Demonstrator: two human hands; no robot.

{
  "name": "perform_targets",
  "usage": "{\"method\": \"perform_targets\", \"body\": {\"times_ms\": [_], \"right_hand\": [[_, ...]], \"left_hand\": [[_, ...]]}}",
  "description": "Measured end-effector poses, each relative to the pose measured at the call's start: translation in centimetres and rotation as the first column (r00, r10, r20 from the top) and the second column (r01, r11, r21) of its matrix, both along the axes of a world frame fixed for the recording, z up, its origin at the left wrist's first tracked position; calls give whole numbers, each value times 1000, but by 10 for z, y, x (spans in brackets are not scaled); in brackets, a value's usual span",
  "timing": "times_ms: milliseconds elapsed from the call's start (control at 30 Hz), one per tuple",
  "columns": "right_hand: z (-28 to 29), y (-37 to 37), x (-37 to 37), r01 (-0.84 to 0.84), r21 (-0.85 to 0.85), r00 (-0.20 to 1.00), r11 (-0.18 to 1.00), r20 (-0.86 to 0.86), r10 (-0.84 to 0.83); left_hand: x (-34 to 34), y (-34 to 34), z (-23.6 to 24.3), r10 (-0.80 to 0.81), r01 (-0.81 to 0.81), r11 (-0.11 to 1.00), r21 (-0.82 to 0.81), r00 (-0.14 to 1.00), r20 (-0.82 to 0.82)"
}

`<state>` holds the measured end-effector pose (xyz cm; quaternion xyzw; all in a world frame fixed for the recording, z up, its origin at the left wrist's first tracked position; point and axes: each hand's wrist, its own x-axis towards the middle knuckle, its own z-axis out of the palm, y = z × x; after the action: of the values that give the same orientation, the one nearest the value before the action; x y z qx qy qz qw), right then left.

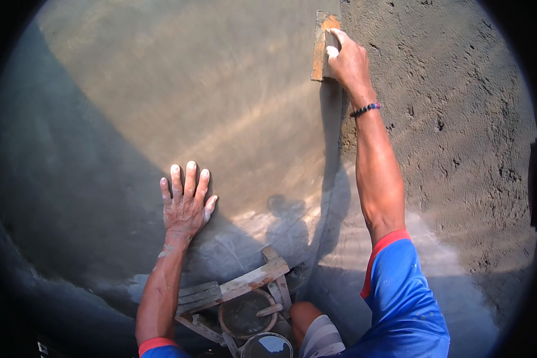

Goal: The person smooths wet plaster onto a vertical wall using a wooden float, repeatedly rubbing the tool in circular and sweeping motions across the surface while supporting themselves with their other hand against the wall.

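My right hand [347,62] is closed around the grip of a flat plastering float [328,27], its face orange and smeared with grey. The float lies against the smooth wet plaster [232,95] at the top, beside the border with a rough wall patch. Lower down to the left, my left hand [186,200] rests flat on the smooth surface with its fingers spread and holds nothing. Whitish plaster coats the fingertips of both hands.
Rough, pitted plaster [441,113] covers the right side. Below my left hand stands a worn wooden trestle [253,280]. By it are a round tub [247,313] of grey mix with a small wooden-handled tool across its rim, and a bucket [267,346] holding liquid.
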<state>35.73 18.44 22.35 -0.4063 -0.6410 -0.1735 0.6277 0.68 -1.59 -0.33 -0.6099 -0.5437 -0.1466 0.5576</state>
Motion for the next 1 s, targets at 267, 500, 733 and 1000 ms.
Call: {"method": "perform_targets", "body": {"times_ms": [267, 500, 733, 1000], "right_hand": [[-317, -47, -12, -240, -404, 967, 883, -180, 181], [-129, -72, 7, -199, 132, 977, 971, -47, 207], [-19, -21, -10, -243, -22, 969, 970, -42, 242], [-382, -68, -34, -301, -521, 953, 799, -150, 262]], "left_hand": [[-1, 2, 1, 30, -30, 1000, 3, 1000, 7], [-3, 5, 1, 56, -56, 998, -9, 998, 1], [-7, 0, -2, 43, -43, 999, 1, 999, 3], [-1, 6, 2, 34, -34, 999, 7, 999, -21]]}}
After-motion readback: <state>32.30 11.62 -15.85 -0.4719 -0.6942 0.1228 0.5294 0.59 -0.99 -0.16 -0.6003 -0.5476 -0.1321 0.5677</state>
